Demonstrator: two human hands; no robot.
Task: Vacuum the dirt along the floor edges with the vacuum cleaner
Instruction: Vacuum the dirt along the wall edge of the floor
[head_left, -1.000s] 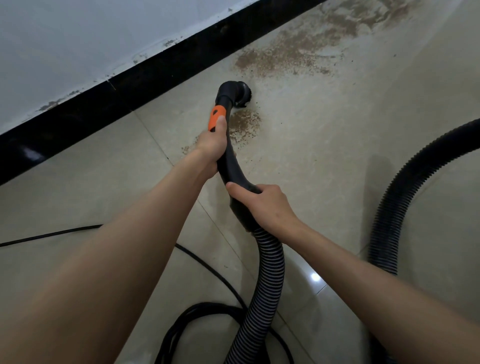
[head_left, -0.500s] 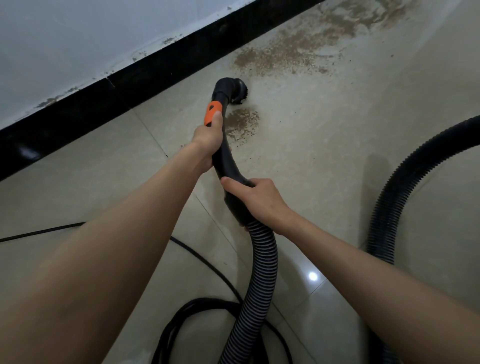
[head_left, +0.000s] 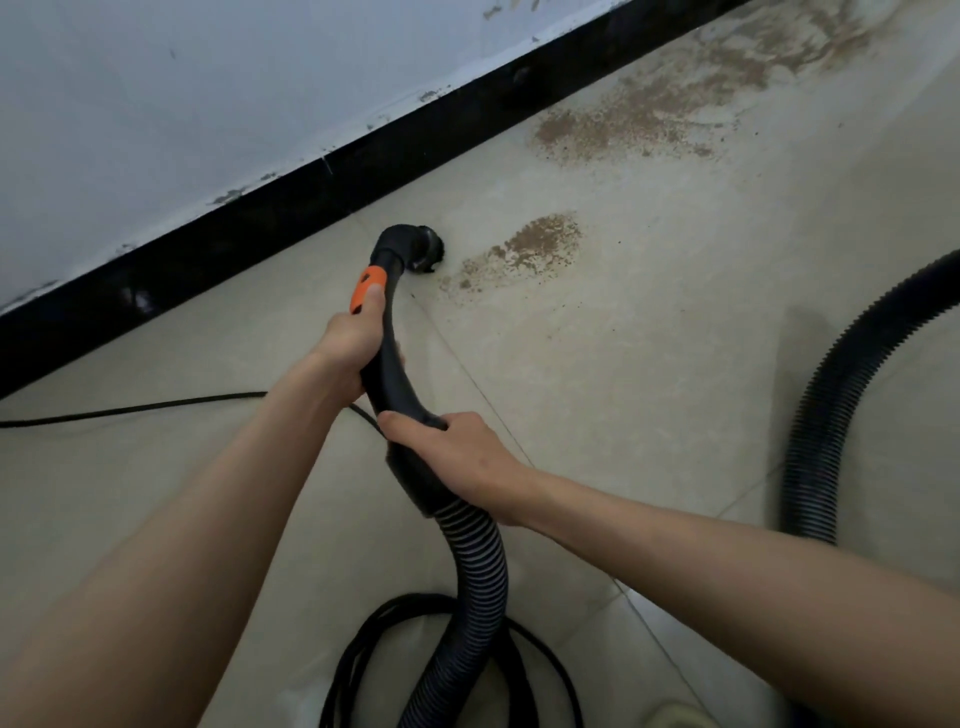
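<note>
I hold the black curved vacuum handle (head_left: 390, 382) with both hands. My left hand (head_left: 349, 345) grips its upper part, thumb on the orange slider (head_left: 366, 287). My right hand (head_left: 457, 454) grips the lower part, just above the ribbed hose (head_left: 475, 582). The round brush nozzle (head_left: 423, 249) rests on the beige tiles, just left of a small patch of brown dirt (head_left: 524, 252). A larger spread of dirt (head_left: 675, 104) lies farther right along the black skirting board (head_left: 260, 228).
A white wall (head_left: 208, 93) rises above the skirting. The hose loops round at the right (head_left: 831, 415). A thin black power cable (head_left: 130, 410) runs across the floor at left and coils (head_left: 363, 649) at the bottom near my arms.
The nozzle has slid left off the small dirt patch, which now lies to its right. The view has shifted left and both hands keep their grip.
</note>
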